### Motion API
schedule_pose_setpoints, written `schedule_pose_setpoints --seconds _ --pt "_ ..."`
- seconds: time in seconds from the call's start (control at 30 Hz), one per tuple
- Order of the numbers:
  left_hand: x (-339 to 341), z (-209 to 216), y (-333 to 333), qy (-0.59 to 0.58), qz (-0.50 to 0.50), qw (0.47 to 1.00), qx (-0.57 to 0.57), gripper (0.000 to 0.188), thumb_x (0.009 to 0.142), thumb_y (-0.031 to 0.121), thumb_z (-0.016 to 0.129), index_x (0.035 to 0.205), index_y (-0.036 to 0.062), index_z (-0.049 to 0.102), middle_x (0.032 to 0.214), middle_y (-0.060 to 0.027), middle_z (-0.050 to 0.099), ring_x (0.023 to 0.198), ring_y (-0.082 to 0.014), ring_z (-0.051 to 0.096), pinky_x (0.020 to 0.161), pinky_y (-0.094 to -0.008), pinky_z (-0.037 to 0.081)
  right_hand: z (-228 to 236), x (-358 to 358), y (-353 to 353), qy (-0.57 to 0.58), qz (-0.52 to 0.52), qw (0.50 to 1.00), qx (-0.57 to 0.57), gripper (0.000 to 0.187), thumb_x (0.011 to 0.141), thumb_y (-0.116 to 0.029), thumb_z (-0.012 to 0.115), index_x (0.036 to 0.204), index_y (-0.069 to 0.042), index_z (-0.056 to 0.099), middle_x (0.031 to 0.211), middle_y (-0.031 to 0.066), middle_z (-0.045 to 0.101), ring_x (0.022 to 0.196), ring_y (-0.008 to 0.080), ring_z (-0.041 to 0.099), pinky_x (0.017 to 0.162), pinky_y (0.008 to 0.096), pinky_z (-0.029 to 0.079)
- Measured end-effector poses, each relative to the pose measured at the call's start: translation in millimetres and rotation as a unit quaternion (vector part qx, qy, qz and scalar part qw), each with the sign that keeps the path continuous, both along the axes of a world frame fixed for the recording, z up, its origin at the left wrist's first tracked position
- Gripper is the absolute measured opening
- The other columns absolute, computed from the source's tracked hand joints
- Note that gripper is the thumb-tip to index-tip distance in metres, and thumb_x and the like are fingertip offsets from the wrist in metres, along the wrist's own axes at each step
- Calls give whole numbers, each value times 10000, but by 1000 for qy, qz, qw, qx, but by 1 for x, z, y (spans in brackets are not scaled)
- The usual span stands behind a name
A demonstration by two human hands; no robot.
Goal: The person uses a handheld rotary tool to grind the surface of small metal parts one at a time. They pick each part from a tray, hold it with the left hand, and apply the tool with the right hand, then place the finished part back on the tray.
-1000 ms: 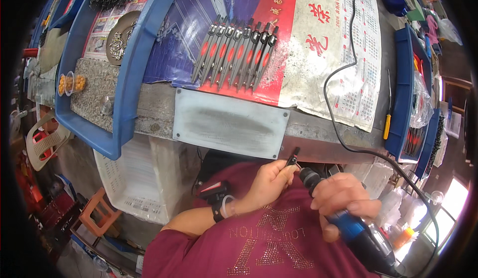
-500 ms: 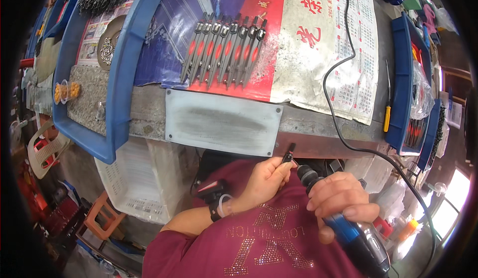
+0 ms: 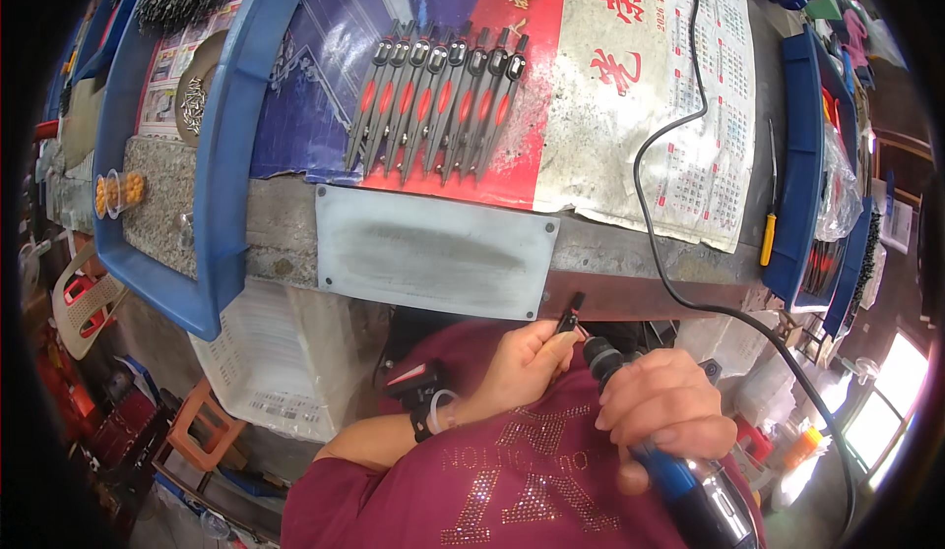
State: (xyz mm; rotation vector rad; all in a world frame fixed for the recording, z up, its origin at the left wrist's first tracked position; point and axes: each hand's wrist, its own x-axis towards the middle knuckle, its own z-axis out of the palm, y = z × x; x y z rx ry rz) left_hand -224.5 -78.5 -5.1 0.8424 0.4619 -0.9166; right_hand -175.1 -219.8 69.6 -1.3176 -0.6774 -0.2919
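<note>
Below the bench edge, my left hand (image 3: 532, 364) pinches a black-and-red compass (image 3: 572, 311), with its top sticking up past my fingers and the rest mostly hidden. My right hand (image 3: 669, 401) is wrapped around a blue-and-black electric screwdriver (image 3: 679, 485). The screwdriver's tip points at the compass, close to my left fingertips; whether it touches is too small to tell. On the bench lies a row of several drawing compasses (image 3: 436, 101), black with red inlays, side by side.
A grey-white plate (image 3: 438, 254) sits at the bench's front edge. Left stands a blue tray (image 3: 224, 165) with a dish of small screws (image 3: 194, 106) and a cup of yellow pieces (image 3: 120, 193). A black cable (image 3: 655, 224) crosses the right side, near a yellow-handled screwdriver (image 3: 768, 238) and blue bins (image 3: 792, 165).
The view has shifted slightly, so the bench items sit a little differently. My right hand and the screwdriver have moved slightly left; the compass stays in my left hand.
</note>
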Motion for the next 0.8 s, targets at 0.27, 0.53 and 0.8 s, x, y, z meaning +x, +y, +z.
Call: schedule_pose_setpoints --seconds 0.27,0.53,0.8 --pt "2 1 -3 41 14 999 -4 151 1003 94 522 1027 7 643 747 63 536 631 -9 441 539 -171 327 -1 1 -2 33 11 999 34 431 668 -3 800 974 34 498 685 150 610 517 263 608 420 338 478" --pt "6 8 2 -25 -24 999 23 198 1010 168 511 1016 18 640 696 59 515 553 -12 404 483 -190 313 6 -3 -19 31 57 997 -51 514 848 -256 775 1159 -34 431 742 103 617 595 242 637 527 363 535" --pt "13 6 15 39 -18 992 -120 325 1046 280 455 1137 6 603 686 50 447 514 -30 287 469 -205 234 13 -25 -24 286 -109 952 -12 543 769 -68 781 1201 -11 457 822 99 619 692 168 612 651 294 532"
